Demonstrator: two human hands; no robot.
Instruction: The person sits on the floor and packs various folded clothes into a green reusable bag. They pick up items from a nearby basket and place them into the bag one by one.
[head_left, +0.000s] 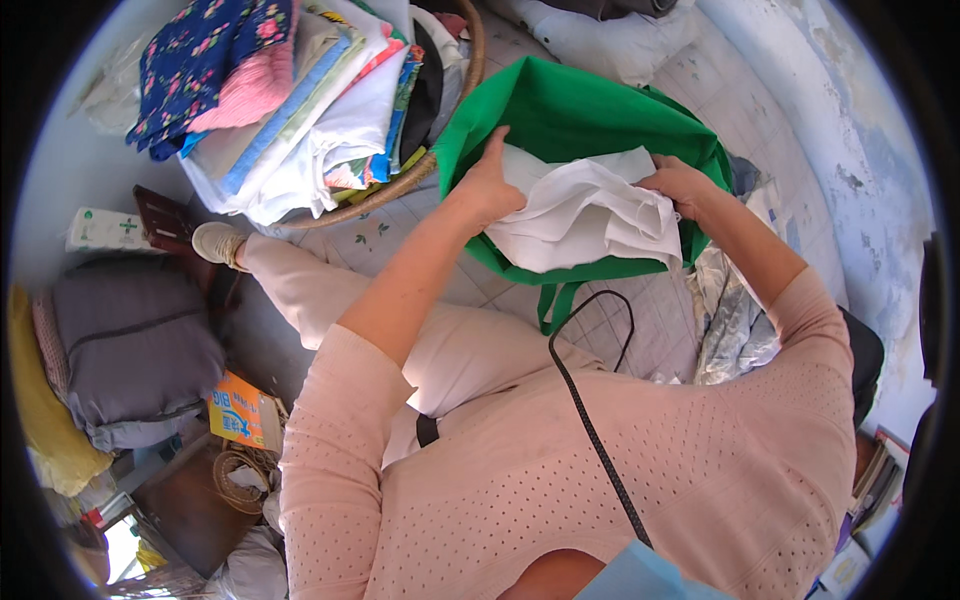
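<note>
A green fabric bag (592, 97) gapes wide on the floor before me. In its mouth lies folded white cloth (577, 202), loosely bunched on top. My left hand (487, 187) grips the cloth's left edge, thumb up along the bag's inner wall. On the opposite side, my right hand (679, 184) has its fingers on the cloth's right edge. Parts of both hands' fingers are hidden by the cloth. A green strap (559, 306) hangs from the bag's near side.
A wicker basket (409, 180) at upper left holds piled folded fabrics (300, 127). A grey cushion-like bundle (139, 337) and an orange printed box (244, 409) are at left. Crumpled plastic sheeting (735, 322) lies right of the bag. A black cord (589, 427) crosses my front.
</note>
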